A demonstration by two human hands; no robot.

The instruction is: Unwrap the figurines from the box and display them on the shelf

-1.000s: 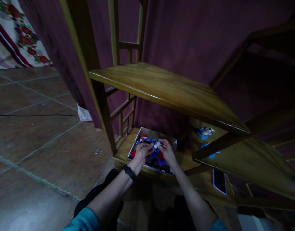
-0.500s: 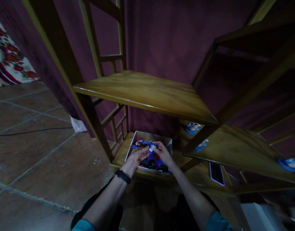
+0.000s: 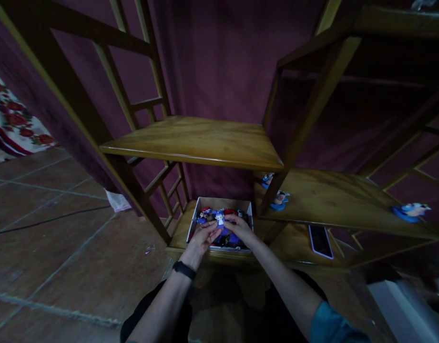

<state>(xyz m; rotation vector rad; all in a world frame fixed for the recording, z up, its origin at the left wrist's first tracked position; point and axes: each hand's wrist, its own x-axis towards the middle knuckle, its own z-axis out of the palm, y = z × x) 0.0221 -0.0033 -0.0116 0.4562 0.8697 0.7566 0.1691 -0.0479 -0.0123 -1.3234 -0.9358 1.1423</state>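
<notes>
Between my two hands a small blue-and-white figurine (image 3: 219, 218) stands upright over an open cardboard box (image 3: 250, 216). My left hand (image 3: 204, 235) grips it from the left, fingers closed at its lower part. From the other side my right hand (image 3: 239, 227) has its fingers closed on it too. Inside the box lie several more figurines (image 3: 202, 215) in blue, red and black, partly covered by my hands. The box rests on the lowest board of a wooden shelf unit (image 3: 190, 147).
Several figurines on blue bases stand on the right-hand board, one figurine (image 3: 279, 200) near the post, another figurine (image 3: 411, 211) farther right. A phone (image 3: 320, 241) lies on the lower board. The middle shelf overhangs the box. A pale box (image 3: 401, 305) sits at the lower right.
The figurine has turned upright, its white front facing me, still between both hands. My view has shifted to the right, so the shelves appear farther left.
</notes>
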